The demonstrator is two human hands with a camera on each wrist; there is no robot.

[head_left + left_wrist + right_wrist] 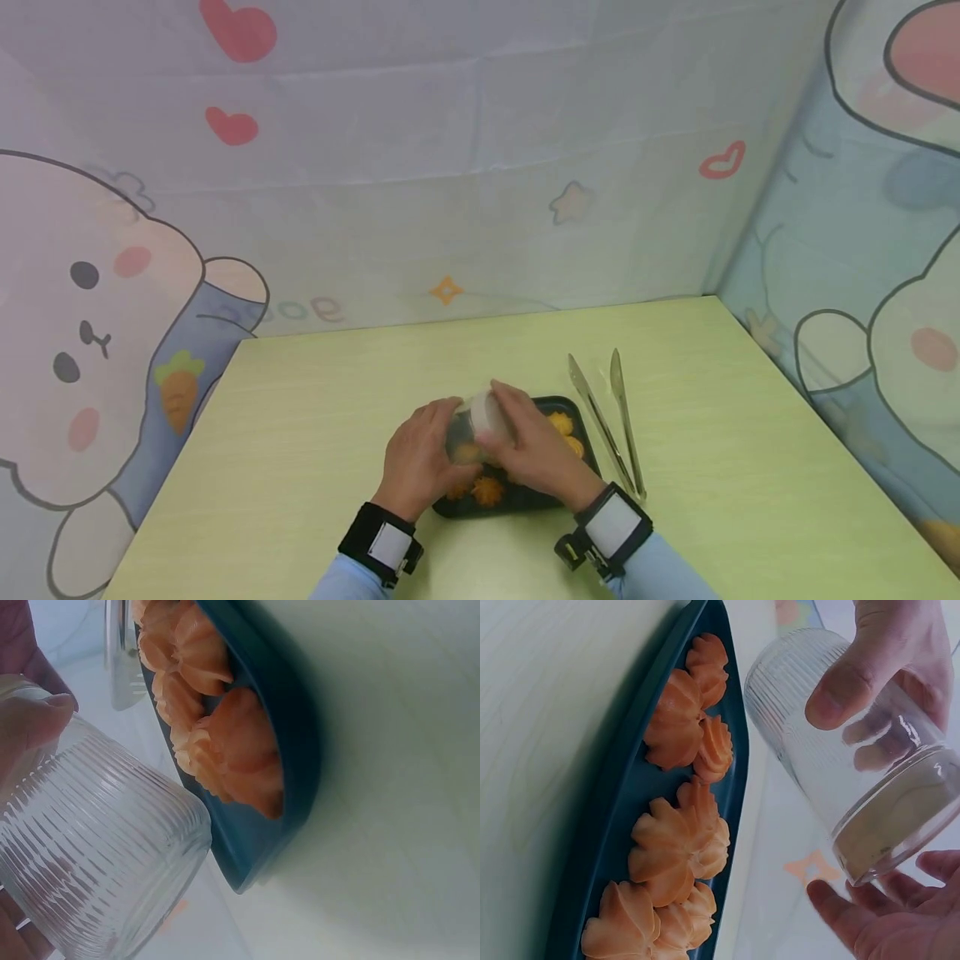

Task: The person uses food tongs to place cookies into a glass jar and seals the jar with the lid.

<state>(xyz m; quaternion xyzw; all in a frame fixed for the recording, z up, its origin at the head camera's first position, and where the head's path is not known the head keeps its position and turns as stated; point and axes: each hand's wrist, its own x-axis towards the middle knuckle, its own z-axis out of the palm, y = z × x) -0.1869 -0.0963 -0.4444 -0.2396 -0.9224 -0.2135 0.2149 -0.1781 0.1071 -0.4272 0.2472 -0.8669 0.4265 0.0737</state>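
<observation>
Over the dark tray (525,500) my left hand (420,458) grips a ribbed clear glass jar (461,437) by its side, with the thumb across the glass in the right wrist view. The jar is tilted, its pale lid (900,817) towards my right hand (536,450). Nothing shows inside the glass (799,724). Around the lid end, my right hand's fingers (855,926) are spread and slightly bent, the fingertips close to the lid's edge. Flower-shaped orange-brown cookies (667,847) lie in the tray, partly hidden by the hands in the head view.
Metal tongs (628,417) lie spread just right of the tray, close to my right wrist. The pale yellow-green table (315,400) extends on both sides. A printed cloth (390,225) hangs behind it, with another at the right.
</observation>
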